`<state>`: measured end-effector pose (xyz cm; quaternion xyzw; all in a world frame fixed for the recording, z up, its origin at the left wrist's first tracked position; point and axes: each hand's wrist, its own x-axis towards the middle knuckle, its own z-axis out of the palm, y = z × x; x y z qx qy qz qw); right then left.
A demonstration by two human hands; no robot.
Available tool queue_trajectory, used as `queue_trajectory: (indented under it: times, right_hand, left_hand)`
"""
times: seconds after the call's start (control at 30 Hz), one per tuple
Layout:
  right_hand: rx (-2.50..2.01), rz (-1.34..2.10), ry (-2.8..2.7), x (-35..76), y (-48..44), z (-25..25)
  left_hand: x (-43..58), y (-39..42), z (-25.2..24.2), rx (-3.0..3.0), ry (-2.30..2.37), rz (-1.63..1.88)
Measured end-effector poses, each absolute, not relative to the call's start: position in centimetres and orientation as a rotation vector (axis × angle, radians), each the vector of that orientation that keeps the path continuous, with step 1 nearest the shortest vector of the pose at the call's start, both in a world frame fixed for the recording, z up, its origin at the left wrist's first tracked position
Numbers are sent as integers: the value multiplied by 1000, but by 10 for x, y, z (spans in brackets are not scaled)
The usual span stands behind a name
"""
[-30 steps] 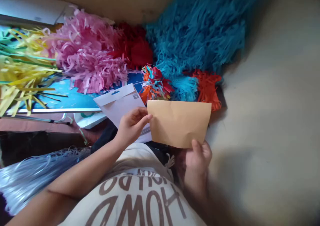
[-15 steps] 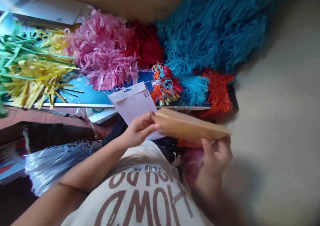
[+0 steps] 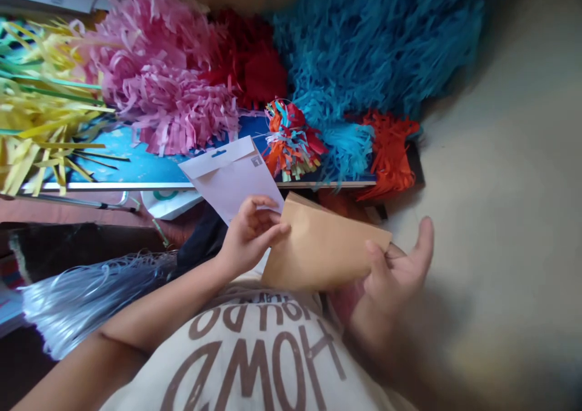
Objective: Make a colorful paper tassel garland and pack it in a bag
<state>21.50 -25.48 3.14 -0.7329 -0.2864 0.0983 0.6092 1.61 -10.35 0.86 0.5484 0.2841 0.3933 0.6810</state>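
Note:
Between my two hands is a piece of folded brown paper (image 3: pixel 327 247), which looks like a flat paper bag or envelope. My left hand (image 3: pixel 254 232) pinches its left edge, thumb on the near face. At the right end, my right hand (image 3: pixel 393 271) grips it between thumb and fingers, with one finger sticking out. Behind my left hand a white packet (image 3: pixel 234 174) with a hang hole and a flap leans against the table edge; its lower part is hidden. A small multicoloured paper-strip bundle (image 3: pixel 293 141) lies just beyond the packet.
On the blue table (image 3: pixel 131 168) lie heaps of pink (image 3: pixel 177 102), yellow (image 3: pixel 40 138), red (image 3: pixel 259 65), blue (image 3: pixel 382 53) and orange (image 3: pixel 391 153) paper strips. Clear plastic strands (image 3: pixel 91 299) hang at the lower left. A pale wall (image 3: pixel 509 217) stands on the right.
The brown paper has tilted so that its broad face now shows, and it has shifted slightly left and down. A finger of my right hand has lifted away. My view has shifted a little.

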Motion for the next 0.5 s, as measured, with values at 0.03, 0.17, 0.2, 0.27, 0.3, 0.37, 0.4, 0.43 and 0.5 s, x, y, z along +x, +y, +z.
queue_trajectory:
  times: [0.03, 0.17, 0.2, 0.27, 0.3, 0.37, 0.4, 0.43, 0.5]
  right_hand:
    - [-1732, 218, -675, 215, -256, 32]
    - [-1826, 302, -744, 223, -264, 32]
    - [-1819, 348, -749, 224, -265, 32]
    - [-1815, 393, -746, 225, -266, 34]
    - [-1825, 372, -740, 224, -265, 36]
    - [-1865, 289, -733, 223, -263, 39]
    - [-1886, 258, -748, 223, -263, 40]
    - [-1904, 241, -773, 223, -263, 40]
    - [-1926, 239, -844, 225, -265, 40]
  left_hand:
    - [18, -103, 9, 1242, 628, 905]
    - [16, -96, 13, 1500, 614, 869]
    - [15, -94, 14, 1521, 633, 834]
    - [11, -93, 16, 1495, 680, 788]
    - [10, -93, 17, 1477, 698, 778]
    - [8, -94, 18, 1474, 726, 768]
    - [7, -95, 19, 1484, 738, 769]
    - [7, -96, 19, 1492, 748, 775]
    - [7, -98, 20, 1494, 766, 773]
